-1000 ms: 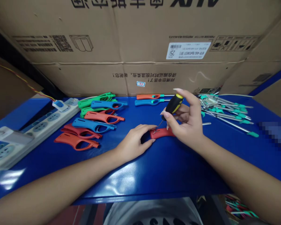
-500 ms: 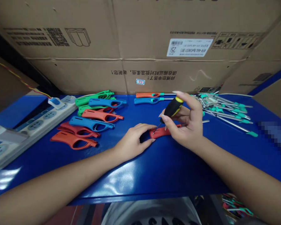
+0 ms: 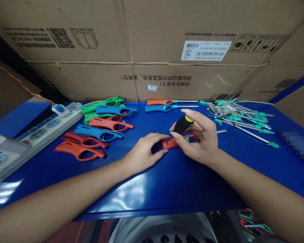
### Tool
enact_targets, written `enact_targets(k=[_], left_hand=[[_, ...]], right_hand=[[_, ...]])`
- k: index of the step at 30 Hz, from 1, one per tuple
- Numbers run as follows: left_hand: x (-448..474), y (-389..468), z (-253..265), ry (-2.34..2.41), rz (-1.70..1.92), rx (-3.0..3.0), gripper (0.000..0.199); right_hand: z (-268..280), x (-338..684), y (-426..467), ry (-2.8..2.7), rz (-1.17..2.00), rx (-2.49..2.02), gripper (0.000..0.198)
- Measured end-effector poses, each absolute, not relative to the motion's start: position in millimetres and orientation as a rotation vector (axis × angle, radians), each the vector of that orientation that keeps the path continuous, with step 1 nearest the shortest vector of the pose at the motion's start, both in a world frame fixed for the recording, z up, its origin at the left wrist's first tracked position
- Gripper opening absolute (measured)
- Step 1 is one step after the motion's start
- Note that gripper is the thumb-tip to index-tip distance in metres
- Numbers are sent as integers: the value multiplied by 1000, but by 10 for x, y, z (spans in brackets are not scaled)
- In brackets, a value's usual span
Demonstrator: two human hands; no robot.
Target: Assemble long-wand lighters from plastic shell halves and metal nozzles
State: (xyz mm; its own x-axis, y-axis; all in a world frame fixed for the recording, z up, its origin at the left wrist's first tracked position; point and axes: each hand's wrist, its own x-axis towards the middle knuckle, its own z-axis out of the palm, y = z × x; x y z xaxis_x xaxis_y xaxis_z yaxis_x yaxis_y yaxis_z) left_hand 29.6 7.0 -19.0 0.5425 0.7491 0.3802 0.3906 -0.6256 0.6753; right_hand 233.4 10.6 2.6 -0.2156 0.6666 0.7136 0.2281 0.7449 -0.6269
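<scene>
A red lighter [image 3: 170, 143], the long-necked kind, lies on the blue table, its neck reaching right under my right hand. My left hand [image 3: 144, 152] grips its butt end between thumb and fingers. Held in my right hand [image 3: 201, 138] is a screwdriver [image 3: 183, 124] with a black and yellow handle, tilted down toward the red lighter's body. Its tip is hard to make out. A bit of green trigger shows beside my right fingers.
Several red, blue and green lighter shells [image 3: 98, 133] are piled at left beside a power strip [image 3: 48, 130]. An orange lighter [image 3: 157, 102] and a blue lighter [image 3: 155, 108] lie at the back. Metal tubes with green triggers [image 3: 245, 118] are heaped right. Cardboard [image 3: 91, 81] stands behind.
My right hand and the screwdriver have shifted slightly left and down, and the handle leans over more. My left hand keeps its hold on the red lighter.
</scene>
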Motion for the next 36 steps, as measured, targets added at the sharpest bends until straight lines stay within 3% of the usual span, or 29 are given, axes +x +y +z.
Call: enact_targets(k=[16, 24, 32, 36], left_hand=[[301, 81, -220, 882, 930, 2276, 30], [307, 74, -234, 858, 956, 2240, 23], [310, 72, -224, 879, 960, 2268, 22], [316, 70, -206, 887, 940, 2248, 20]], right_hand=[[83, 2311, 178, -1893, 207, -647, 69], [477, 2405, 132, -2170, 340, -807, 60], [673, 2393, 214, -2366, -194, -944, 48], [780, 2324, 241, -2384, -28, -933, 47]])
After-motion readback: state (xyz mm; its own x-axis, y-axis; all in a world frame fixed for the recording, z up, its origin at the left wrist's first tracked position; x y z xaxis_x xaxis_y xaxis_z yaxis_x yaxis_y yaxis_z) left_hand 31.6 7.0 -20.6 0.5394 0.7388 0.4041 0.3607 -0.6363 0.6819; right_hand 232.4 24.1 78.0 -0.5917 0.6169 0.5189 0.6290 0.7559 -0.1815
